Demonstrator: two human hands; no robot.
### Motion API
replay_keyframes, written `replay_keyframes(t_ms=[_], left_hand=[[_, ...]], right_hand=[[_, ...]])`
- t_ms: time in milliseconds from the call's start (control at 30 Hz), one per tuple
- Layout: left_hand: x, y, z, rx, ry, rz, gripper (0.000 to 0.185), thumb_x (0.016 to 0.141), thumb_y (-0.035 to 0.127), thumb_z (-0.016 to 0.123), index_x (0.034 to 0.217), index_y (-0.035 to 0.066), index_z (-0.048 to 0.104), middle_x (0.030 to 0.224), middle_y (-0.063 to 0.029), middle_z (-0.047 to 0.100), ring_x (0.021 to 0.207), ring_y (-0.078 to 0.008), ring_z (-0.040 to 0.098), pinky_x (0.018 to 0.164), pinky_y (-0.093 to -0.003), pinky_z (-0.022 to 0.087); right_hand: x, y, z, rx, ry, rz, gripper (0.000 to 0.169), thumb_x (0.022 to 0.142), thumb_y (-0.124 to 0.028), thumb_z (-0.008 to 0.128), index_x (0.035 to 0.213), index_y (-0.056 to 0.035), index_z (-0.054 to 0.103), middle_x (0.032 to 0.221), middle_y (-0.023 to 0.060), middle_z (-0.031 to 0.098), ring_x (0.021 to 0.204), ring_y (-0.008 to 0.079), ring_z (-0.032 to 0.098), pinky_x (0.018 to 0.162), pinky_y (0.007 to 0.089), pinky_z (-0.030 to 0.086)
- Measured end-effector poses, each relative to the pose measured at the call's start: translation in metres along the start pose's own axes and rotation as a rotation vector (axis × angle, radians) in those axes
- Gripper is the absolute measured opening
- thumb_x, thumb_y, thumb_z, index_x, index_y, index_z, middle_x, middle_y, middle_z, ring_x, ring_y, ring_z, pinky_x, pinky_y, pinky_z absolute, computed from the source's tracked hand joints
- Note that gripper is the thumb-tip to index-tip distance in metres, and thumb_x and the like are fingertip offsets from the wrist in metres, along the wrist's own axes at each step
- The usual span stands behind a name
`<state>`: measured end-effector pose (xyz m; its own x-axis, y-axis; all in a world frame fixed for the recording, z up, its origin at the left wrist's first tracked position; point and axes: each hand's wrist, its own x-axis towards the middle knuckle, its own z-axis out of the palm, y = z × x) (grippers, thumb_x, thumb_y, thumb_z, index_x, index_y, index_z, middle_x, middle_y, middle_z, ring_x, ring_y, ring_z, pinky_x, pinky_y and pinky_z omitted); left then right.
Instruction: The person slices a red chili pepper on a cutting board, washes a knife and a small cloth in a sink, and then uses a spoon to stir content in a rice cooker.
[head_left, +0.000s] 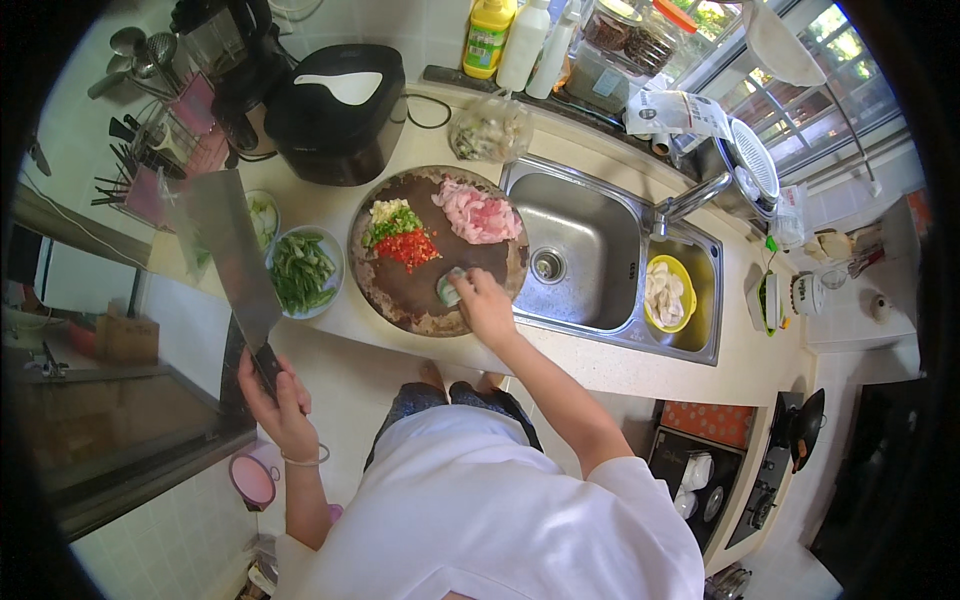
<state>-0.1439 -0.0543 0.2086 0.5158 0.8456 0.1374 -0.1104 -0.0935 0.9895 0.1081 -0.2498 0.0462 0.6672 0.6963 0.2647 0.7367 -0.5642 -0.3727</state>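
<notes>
My left hand (281, 401) grips the dark handle of a cleaver (238, 247), its broad blade raised off the counter's left end. At the near right of a round cutting board (382, 304), my right hand (484, 304) presses a crumpled pale green cloth (449, 288) onto the surface. Chopped red chili (409, 246), chopped green pieces (396, 224) and minced pale garlic or ginger (388, 208) sit together on the board's left part. Sliced raw pink meat (480, 214) is heaped at its far right. Left of the board stands a plate of cut green vegetables (302, 270).
A steel double sink (581, 195) adjoins the board, with a yellow basin (686, 294) of pale slices in its smaller bowl. Behind the board stand a black appliance (337, 112) and a filled plastic bag (491, 129). Another bowl (262, 217) lies partly behind the cleaver.
</notes>
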Motion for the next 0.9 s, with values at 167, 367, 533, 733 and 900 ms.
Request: replay_keyframes(t_ms=[167,367,533,733,900], left_hand=[[-0.008,0.004,-0.003,-0.002,-0.068,0.028,0.047,0.099,0.013,0.050,0.142,0.002,0.033,0.094,-0.0037,0.052,0.056,-0.0027,0.038,0.043,-0.0179,0.031],[-0.015,-0.001,-0.009,0.046,-0.111,0.029,0.048,0.100,0.012,0.048,0.144,0.004,0.031,0.093,-0.0033,0.051,0.056,-0.0032,0.037,0.045,-0.0179,0.033],[-0.004,-0.007,-0.003,0.021,-0.173,0.045,0.048,0.100,0.013,0.049,0.144,0.004,0.031,0.094,-0.0031,0.052,0.055,-0.0030,0.037,0.044,-0.0180,0.032],[0.001,-0.006,0.019,-0.167,-0.322,-0.138,0.051,0.100,0.014,0.051,0.145,0.007,0.030,0.091,-0.0040,0.052,0.053,-0.0016,0.037,0.042,-0.0170,0.030],[0.000,-0.016,0.042,-0.430,-0.492,-0.477,0.050,0.099,0.010,0.051,0.145,0.011,0.031,0.092,-0.0044,0.051,0.054,-0.0015,0.038,0.041,-0.0154,0.030]], right_hand=[[0.008,0.094,-0.026,-0.204,0.058,0.319,0.040,0.081,-0.005,0.060,0.119,-0.0148,0.059,0.108,0.0135,0.057,0.098,0.0340,0.060,0.079,0.0431,0.052],[-0.009,0.182,-0.074,-0.184,0.204,0.637,0.032,0.085,-0.013,0.063,0.116,-0.0135,0.058,0.107,0.0168,0.057,0.094,0.0387,0.060,0.077,0.0485,0.050],[-0.041,0.188,-0.081,0.064,0.140,0.711,0.028,0.086,-0.017,0.062,0.114,-0.0129,0.063,0.101,0.0185,0.065,0.093,0.0386,0.064,0.078,0.0442,0.050],[-0.092,0.207,-0.086,0.497,0.310,0.804,0.029,0.089,-0.025,0.058,0.108,-0.0028,0.064,0.094,0.0185,0.069,0.088,0.0285,0.067,0.078,0.0374,0.050],[-0.119,0.188,-0.127,0.450,0.314,0.937,0.031,0.091,-0.024,0.056,0.109,-0.0005,0.063,0.082,0.0123,0.068,0.074,0.0169,0.065,0.066,0.0332,0.049]])
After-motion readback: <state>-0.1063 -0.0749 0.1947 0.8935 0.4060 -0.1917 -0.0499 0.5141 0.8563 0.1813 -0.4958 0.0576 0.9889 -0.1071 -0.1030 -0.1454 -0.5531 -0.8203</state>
